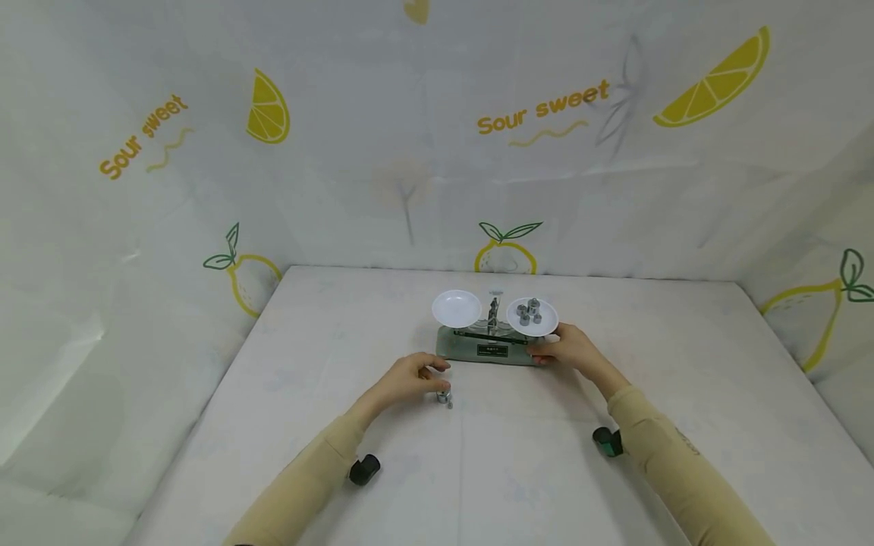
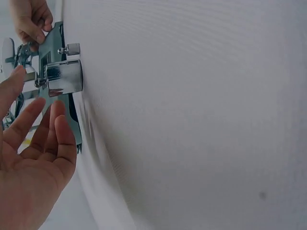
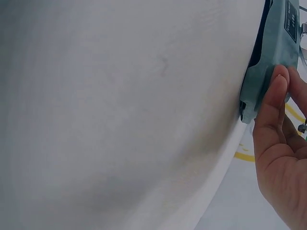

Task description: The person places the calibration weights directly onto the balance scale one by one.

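Observation:
A small balance scale point(image 1: 471, 347) with a green base and two white pans stands on the table. Its left pan point(image 1: 456, 309) is bare; the right pan point(image 1: 546, 324) carries several metal weights point(image 1: 533, 305). My right hand point(image 1: 568, 350) grips the right end of the base, thumb and fingers at its corner in the right wrist view. In front of the scale stand a large chrome weight point(image 2: 64, 78) and a much smaller one point(image 2: 73, 49). Beside the large weight is my left hand point(image 1: 411, 378), fingers loosely bent and spread from the thumb, holding nothing.
A pale cloth covers the table point(image 1: 519, 485). Behind it hangs a white backdrop point(image 1: 382, 205) printed with lemons and lettering. Black wrist devices point(image 1: 365, 470) show at both sleeves.

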Demonstrator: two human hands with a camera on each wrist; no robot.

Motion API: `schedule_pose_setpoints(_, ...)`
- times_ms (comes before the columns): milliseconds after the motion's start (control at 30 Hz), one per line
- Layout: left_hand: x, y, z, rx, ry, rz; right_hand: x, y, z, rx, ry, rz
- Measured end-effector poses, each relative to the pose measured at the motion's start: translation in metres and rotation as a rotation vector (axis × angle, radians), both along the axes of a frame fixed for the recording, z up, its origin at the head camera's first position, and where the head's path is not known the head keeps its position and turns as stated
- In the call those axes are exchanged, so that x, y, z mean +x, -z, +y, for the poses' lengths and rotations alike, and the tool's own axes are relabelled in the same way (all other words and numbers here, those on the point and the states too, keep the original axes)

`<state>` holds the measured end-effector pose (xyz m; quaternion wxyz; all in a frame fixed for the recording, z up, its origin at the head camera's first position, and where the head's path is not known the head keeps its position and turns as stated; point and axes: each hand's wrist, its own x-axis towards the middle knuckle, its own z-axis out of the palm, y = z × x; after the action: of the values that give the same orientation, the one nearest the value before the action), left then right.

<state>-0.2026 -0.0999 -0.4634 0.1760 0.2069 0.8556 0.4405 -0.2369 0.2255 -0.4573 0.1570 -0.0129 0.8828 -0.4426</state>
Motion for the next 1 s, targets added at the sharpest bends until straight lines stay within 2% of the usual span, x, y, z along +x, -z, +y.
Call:
schedule_pose_setpoints(167,0.005,0.000,-0.003,-0.023,0.038,-0.027,0.000,0.000,0.001,0.002,-0.001,0.007)
schedule_pose_setpoints(433,0.009,0.003,-0.005,-0.017,0.074,0.002,0.000,0.001,0.000,0.008,0.010,0.005)
schedule_pose_setpoints(700,0.009,0.005,-0.003,-0.046,0.068,0.004,0.000,0.001,-0.001,-0.003,0.018,0.003)
schedule_pose_setpoints(1000,0.007,0.012,-0.003,-0.043,0.053,0.008,0.003,0.000,-0.002,-0.022,0.025,-0.020)
